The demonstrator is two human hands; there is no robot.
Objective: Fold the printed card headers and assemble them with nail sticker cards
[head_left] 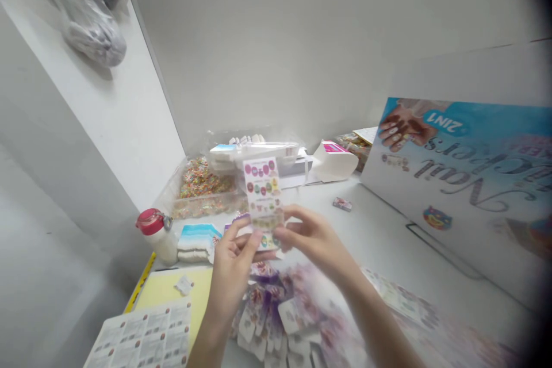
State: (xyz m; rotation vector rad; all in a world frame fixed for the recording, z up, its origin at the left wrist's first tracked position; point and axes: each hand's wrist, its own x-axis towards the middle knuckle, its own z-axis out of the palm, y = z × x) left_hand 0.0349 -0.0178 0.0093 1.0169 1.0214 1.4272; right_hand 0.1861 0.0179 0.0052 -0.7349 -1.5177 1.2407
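Observation:
A narrow white nail sticker sheet (260, 188) with rows of small coloured designs stands upright between my hands. My left hand (236, 253) grips its lower left part, with the thumb across the front. The fingers of my right hand (305, 231) pinch its lower right edge. Beneath both hands lies a loose heap of small purple and white printed packets (276, 313), partly blurred. More sticker sheets (403, 299) are spread beside my right forearm. To the left of my left hand sits a blue and white stack of cards (197, 241).
A large nail stickers box (457, 184) with upside-down lettering stands at the right. A red-capped bottle (161, 238) is at the left, near a label sheet (146, 333) on yellow paper. Behind are a plastic tub (207, 184) of colourful bits and a white device (334, 162).

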